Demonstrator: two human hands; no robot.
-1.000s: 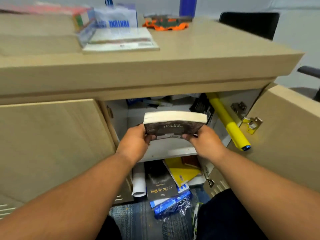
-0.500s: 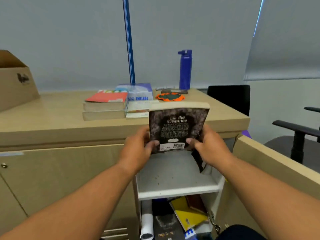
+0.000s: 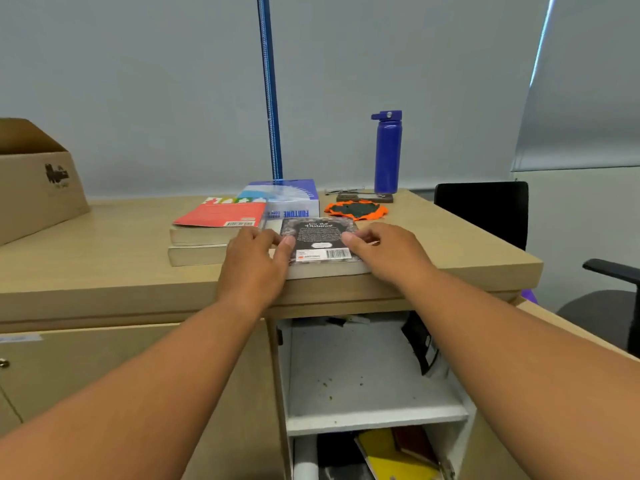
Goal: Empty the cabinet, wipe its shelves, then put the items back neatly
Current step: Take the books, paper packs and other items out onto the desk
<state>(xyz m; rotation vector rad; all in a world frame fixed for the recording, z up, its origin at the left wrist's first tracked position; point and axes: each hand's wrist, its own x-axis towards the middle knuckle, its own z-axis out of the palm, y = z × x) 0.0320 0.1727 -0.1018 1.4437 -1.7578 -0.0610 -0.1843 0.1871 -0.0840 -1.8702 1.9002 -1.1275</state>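
Note:
A dark paperback book (image 3: 320,242) lies flat, back cover up, on the wooden cabinet top (image 3: 104,268) near its front edge. My left hand (image 3: 252,268) grips its left side with the thumb on the cover. My right hand (image 3: 388,254) holds its right side the same way. Below, the open cabinet shows a white upper shelf (image 3: 367,382) that is dusty with dark crumbs, with a black packet (image 3: 420,344) leaning at its right wall. The lower shelf holds a yellow book (image 3: 394,459), a dark book (image 3: 337,459) and a white paper roll (image 3: 304,462).
On the top: two stacked books with a red cover (image 3: 214,230), a blue-and-white box (image 3: 287,200), an orange-and-black cloth (image 3: 356,209), a blue bottle (image 3: 388,154), a cardboard box (image 3: 34,178) at far left. A black chair (image 3: 481,209) and the open door (image 3: 568,327) stand at right.
Both hands lifted the dark book out of the cabinet, raised it over the top and laid it flat by the front edge. My view rose from the shelves to the cabinet top.

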